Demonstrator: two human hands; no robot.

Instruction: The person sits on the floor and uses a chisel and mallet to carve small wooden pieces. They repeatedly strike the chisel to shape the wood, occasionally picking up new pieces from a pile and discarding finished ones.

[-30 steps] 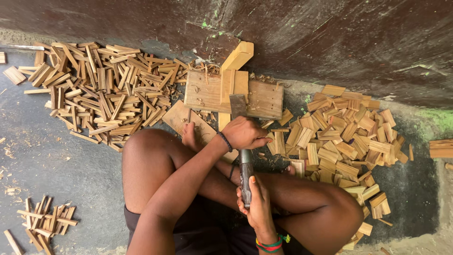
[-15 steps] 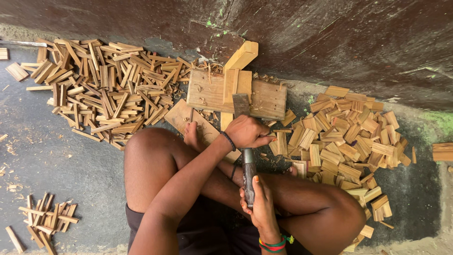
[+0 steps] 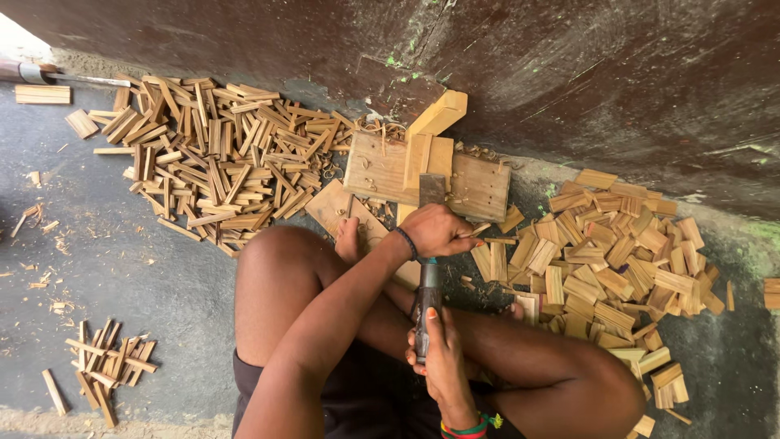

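I'm gripping the knife [image 3: 426, 305] handle in my right hand [image 3: 445, 358], fist wrapped tight, while my left hand [image 3: 435, 230] is pinching a thin wood strip [image 3: 478, 231] just beside the wooden block [image 3: 479, 187].

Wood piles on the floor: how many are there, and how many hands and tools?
Wood piles: 3 (big left pile, right pile, small pile)
Hands: 2 (left hand, right hand)
Tools: 1 (blade)
Total: 6
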